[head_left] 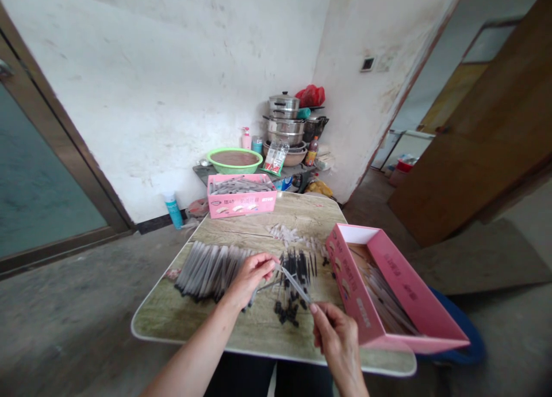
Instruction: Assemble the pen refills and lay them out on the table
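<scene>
My right hand [336, 334] is closed on the near end of a clear plastic pen barrel [296, 285], which slants up and leftward over the table. My left hand [254, 273] is closed in a pinch at the barrel's far end, on a small pale clear pen part [278, 267]. Whether that part touches the barrel I cannot tell. Beneath the barrel lie dark pen refills [307, 265] in a loose row, with small black plugs [287, 315] nearer me. Left of my left hand, frosted pens [211, 268] with black ends lie side by side. Small whitish pieces [284, 234] are scattered behind.
A pink box [242, 204] full of pens stands at the table's back edge. An open pink box [403, 276] with clear barrels occupies the right side, overhanging the edge near a blue stool [468, 334]. Beyond are a green basin [235, 168] and stacked pots [284, 121].
</scene>
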### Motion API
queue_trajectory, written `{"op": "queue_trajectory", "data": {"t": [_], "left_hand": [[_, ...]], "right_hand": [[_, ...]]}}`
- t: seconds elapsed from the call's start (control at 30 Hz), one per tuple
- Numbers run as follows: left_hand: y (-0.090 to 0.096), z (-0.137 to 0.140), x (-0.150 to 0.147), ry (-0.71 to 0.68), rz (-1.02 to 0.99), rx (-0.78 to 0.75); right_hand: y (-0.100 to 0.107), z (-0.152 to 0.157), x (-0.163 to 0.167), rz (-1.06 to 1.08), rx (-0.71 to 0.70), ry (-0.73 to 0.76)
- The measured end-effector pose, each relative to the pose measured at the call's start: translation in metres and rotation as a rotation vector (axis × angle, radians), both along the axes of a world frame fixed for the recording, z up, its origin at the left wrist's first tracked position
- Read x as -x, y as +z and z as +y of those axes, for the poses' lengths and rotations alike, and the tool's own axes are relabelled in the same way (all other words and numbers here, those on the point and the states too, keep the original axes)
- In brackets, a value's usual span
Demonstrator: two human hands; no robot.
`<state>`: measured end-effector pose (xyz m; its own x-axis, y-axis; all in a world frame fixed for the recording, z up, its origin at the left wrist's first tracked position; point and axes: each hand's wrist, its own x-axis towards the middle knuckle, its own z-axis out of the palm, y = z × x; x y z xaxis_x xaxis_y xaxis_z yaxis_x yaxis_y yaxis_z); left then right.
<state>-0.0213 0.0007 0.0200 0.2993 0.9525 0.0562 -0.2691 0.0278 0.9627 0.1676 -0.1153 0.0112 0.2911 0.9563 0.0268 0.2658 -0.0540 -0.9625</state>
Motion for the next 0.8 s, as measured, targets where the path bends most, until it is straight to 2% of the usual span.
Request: {"op": "queue_trajectory", "data": {"t": [0.23, 0.5, 0.63, 0.8], "left_hand": [[0.001, -0.002, -0.003, -0.054, 0.016, -0.035], [0.001, -0.01, -0.016, 0.011, -0.187, 0.177], [0.0, -0.011, -0.02, 0.044, -0.216, 0.207], [-0.005, -0.012, -0.023, 0.059, -0.198, 0.212]], "right_hand": [[0.005, -0.003, 0.002, -0.094, -0.027, 0.02], [0.003, -0.005, 0.018, -0.438, -0.229, 0.017], [-0.002, -0.005, 0.021, -0.595, -0.306, 0.053], [-0.008, -0.007, 0.023, -0.732, -0.387, 0.015]]}}
